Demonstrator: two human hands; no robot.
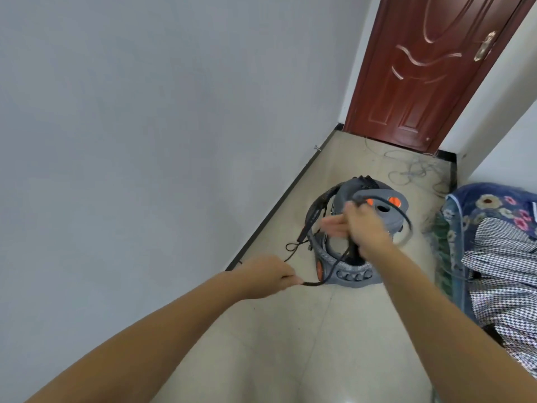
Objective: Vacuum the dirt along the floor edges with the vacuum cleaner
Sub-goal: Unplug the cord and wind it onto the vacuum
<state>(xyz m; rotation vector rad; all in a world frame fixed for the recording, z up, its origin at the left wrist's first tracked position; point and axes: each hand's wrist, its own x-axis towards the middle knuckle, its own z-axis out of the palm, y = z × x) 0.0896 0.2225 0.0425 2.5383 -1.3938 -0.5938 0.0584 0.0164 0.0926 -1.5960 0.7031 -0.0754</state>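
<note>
Vac [374, 216] looks bulky, prob heavy, so lift by top handle imo; left hand [268, 276] pinches floppy cord [325, 279], right hand [360, 223] prob gripping cord loops.

body: two forearms, unsleeved to frame edge | left hand [268, 274]: bare, ungloved | right hand [363, 221]: bare, ungloved

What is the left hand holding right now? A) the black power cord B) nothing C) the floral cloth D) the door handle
A: the left hand pinches the black power cord, which runs from its fingertips up past the vacuum cleaner to the right hand, which grips more of it.
</note>
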